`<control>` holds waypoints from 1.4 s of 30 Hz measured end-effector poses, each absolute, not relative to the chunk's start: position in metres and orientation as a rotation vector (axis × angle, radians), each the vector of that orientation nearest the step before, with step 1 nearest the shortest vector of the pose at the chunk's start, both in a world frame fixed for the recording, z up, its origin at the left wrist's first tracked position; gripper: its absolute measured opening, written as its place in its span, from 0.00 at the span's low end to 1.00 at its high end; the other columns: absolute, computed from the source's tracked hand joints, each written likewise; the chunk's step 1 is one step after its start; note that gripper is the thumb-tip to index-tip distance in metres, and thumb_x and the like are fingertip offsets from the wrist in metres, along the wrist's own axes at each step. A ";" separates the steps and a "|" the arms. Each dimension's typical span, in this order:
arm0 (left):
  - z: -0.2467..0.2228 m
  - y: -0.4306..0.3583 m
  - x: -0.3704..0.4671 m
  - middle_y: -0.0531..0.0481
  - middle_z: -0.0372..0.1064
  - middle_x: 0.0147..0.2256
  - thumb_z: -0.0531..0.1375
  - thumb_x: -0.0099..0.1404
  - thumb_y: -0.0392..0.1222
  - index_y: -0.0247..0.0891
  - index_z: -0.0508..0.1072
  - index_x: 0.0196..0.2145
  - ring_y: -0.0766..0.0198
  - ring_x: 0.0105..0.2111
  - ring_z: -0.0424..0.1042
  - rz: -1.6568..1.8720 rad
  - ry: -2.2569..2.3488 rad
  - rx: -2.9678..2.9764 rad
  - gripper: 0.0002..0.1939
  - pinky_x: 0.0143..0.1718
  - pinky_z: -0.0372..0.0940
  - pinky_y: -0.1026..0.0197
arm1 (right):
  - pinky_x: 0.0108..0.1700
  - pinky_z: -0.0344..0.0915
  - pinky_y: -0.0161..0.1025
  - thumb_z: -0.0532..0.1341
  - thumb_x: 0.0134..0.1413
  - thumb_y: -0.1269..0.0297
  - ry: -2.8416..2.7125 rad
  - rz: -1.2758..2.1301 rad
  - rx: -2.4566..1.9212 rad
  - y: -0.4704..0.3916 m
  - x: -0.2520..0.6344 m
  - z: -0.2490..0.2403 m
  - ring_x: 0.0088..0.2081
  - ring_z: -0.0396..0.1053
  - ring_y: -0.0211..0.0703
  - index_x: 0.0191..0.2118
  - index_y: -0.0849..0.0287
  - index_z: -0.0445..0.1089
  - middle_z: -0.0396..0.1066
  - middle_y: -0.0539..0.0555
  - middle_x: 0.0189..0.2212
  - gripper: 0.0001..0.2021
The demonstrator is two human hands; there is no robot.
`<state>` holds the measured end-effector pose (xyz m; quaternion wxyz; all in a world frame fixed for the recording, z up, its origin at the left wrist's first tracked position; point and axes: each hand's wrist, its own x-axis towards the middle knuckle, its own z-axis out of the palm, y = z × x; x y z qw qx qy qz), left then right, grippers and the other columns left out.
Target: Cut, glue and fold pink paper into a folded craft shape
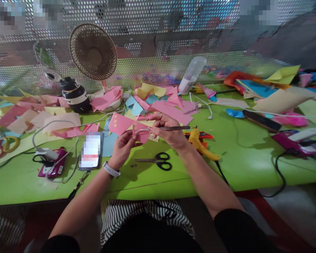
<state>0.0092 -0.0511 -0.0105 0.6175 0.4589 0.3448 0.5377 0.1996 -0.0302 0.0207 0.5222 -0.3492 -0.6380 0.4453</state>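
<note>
Faces a perforated metal screen across a bright green desk, strewn toward the far side with loose paper in pink, yellow and blue, probably set back to free the near strip for working. Holds a pink card just above the middle of the desk, pinched at its near edge between thumb and fingers of the left hand, most likely to present steadily a face dotted with small yellow squares. Cannot tell whether folded in one or made of two pieces. Pinches in the right hand a slender dark tool, perhaps tweezers, gripped like a pen with tip at the card's right part, seemingly for fine control. Has both hands close together, apparently for steadiness. Has black-handled scissors lying nearer, and a yellow glue gun to the right, handle pointing near and right, presumably for easy reach. Has a lit phone flat to the left, perhaps for glancing at, and a fan upright farther back, facing the near side, likely for cooling.
</note>
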 end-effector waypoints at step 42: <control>-0.009 -0.047 0.007 0.52 0.72 0.31 0.72 0.50 0.49 0.36 0.77 0.34 0.68 0.30 0.73 1.303 0.835 0.882 0.17 0.33 0.74 0.64 | 0.20 0.63 0.30 0.70 0.43 0.56 -1.040 1.063 -0.871 -0.022 0.199 0.015 0.21 0.67 0.33 0.37 0.55 0.70 0.70 0.44 0.21 0.16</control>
